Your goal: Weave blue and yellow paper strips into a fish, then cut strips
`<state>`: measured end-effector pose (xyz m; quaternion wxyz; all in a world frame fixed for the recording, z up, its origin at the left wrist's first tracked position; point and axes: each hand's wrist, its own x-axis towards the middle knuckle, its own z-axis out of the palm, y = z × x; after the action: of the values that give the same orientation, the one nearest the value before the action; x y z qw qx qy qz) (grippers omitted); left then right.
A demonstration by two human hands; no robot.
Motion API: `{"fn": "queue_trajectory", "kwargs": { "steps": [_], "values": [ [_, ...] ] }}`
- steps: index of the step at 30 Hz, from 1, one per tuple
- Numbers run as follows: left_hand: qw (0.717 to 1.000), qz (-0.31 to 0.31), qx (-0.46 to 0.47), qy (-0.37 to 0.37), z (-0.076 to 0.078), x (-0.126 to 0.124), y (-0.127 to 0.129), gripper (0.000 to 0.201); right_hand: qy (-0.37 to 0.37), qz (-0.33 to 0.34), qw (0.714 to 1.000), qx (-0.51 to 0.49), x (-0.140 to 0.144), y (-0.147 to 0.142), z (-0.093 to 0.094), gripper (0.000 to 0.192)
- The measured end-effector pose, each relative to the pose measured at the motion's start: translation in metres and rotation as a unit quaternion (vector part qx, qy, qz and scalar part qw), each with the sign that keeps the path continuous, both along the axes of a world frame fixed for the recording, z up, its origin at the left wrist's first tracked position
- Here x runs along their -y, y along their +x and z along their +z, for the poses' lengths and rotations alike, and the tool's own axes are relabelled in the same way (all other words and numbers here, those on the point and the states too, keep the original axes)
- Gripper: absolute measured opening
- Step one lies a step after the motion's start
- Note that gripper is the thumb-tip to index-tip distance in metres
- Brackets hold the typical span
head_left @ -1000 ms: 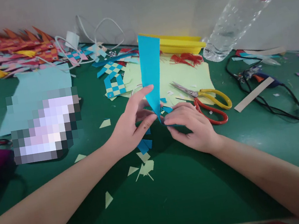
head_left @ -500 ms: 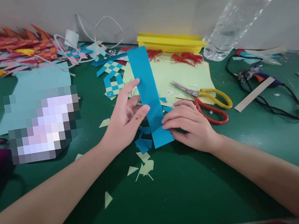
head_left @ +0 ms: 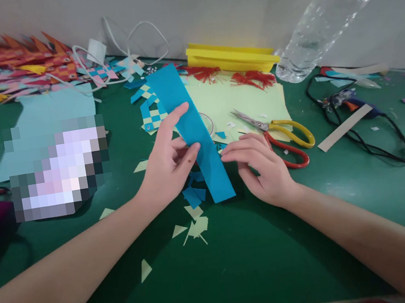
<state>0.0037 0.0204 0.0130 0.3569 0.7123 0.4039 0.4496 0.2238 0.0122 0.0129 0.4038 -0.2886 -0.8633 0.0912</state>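
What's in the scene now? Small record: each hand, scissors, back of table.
left hand: holding a long blue paper strip
right hand: fingers bent, beside the strip's right edge; contact unclear
scissors: metal blades, yellow and red handles, lying partly on pale green paper
back of green table: folded yellow paper piece, clear plastic bottle right of it

Green table (head_left: 266,259), paper scraps (head_left: 201,224), bottle (head_left: 323,19)
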Motion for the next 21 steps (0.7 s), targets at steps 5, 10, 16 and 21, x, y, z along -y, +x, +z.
{"fn": "queue_trajectory", "kwargs": {
  "steps": [5,10,16,21],
  "values": [
    [0.999,0.007,-0.005,-0.032,0.0036,0.0025,0.0027,0.075,-0.161,-0.042,0.985,-0.05,0.0019,-0.0013,0.0044,0.029],
    [0.999,0.004,-0.004,-0.033,0.0027,0.0018,0.0027,0.076,-0.2,-0.095,0.975,-0.023,0.0064,-0.0044,0.0049,0.022],
    [1.0,-0.006,0.009,-0.028,0.0006,0.0037,0.0011,0.077,-0.287,-0.051,0.956,-0.04,0.0101,-0.0076,0.0007,0.026],
    [0.998,0.025,0.045,-0.035,0.0009,0.0023,0.0012,0.086,-0.253,-0.065,0.961,-0.094,0.0062,-0.005,-0.0005,0.016]
  ]
}}
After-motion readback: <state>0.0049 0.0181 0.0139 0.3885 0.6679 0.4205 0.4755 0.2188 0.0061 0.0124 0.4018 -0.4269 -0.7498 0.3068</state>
